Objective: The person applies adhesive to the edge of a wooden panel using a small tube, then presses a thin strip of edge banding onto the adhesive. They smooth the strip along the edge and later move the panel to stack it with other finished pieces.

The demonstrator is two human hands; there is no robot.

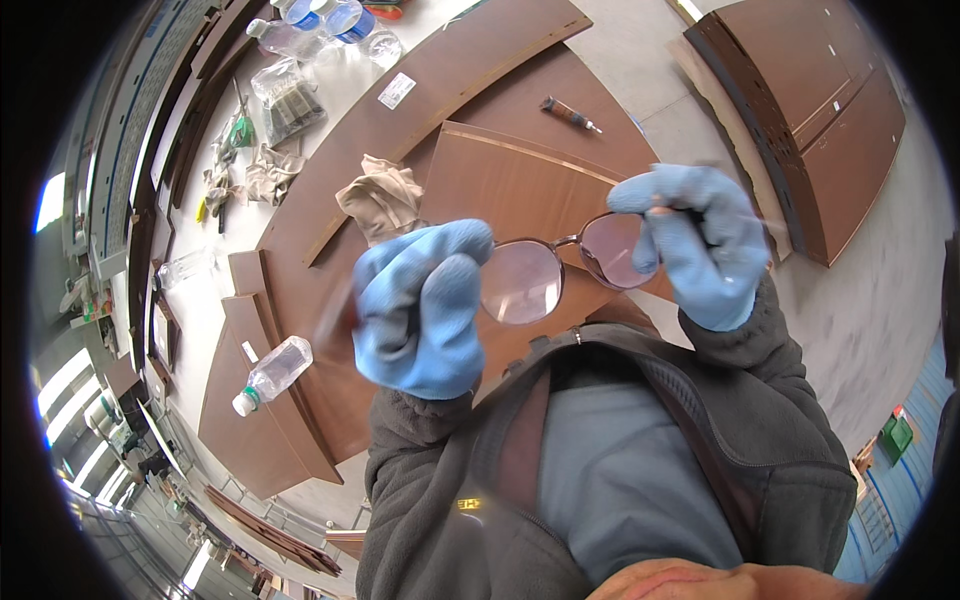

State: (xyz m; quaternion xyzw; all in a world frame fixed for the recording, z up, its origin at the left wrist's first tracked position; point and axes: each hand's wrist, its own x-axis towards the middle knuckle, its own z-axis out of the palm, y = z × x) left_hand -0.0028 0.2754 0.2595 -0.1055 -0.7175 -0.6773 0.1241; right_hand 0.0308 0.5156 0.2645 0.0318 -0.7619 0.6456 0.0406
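Eyeglasses (566, 240) with thin dark rims are held up in front of the wearer's chest, between two hands in blue work gloves. Left hand (425, 310) is curled nearly closed, thumb and forefinger gripping the outer edge of the left lens; the hand covers that hinge, and the temple arm cannot be traced. A dark reddish blur at the outer side of this hand is too smeared to identify. Right hand (705, 240) is partly curled, thumb and forefinger pinching the outer edge of the right lens; motion blur softens its outline, and the temple arm on this side is likewise hidden.

Both lenses are see-through with a faint pinkish tint; a pale reflection on the left one obscures part of its surface. Behind the eyeglasses lies a brown panel (530, 185), partly covered by the hands. Beyond the eyeglasses lies a dark tube (568, 114) with a pale pointed nozzle, its print illegible. Left of the eyeglasses and farther off is a crumpled beige cloth (380, 195), possibly a glove, its lower part hidden by the left hand. Well left of the eyeglasses and nearer the wearer, a clear bottle (275, 372) with a green-and-white cap lies on its side.
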